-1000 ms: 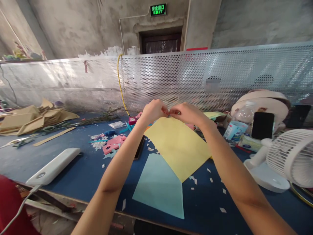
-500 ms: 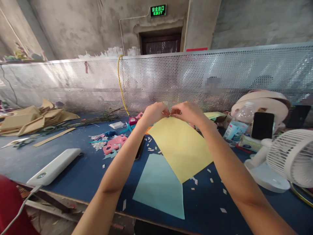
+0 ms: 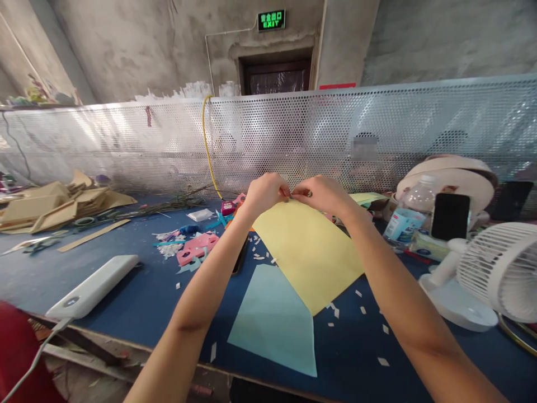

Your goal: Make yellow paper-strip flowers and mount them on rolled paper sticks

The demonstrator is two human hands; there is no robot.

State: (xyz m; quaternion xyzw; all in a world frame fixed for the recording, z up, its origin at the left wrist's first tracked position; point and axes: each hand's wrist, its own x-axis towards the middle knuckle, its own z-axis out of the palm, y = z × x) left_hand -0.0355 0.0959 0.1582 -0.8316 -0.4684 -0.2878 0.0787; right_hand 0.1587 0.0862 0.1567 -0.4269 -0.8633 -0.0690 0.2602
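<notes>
My left hand (image 3: 267, 193) and my right hand (image 3: 320, 192) meet at the far corner of a yellow sheet of paper (image 3: 312, 252). Both pinch that raised corner between thumb and fingers, the fingertips nearly touching. The sheet slopes down from there, its near corner overlapping a light blue sheet (image 3: 274, 319) that lies flat on the table in front of me. A small darker spot shows at the pinched corner, too small to make out.
On the blue table (image 3: 176, 319) lie small white paper bits, pink cut scraps (image 3: 197, 248), and a white power bank (image 3: 94, 285). To the right stand a plastic bottle (image 3: 409, 210), a phone (image 3: 451, 217) and a white fan (image 3: 497, 271). A perforated metal panel (image 3: 260, 134) rises behind.
My fingers have shifted slightly at the corner of the yellow sheet, and my right fingertips lie a little nearer the left ones. The sheet has barely moved.
</notes>
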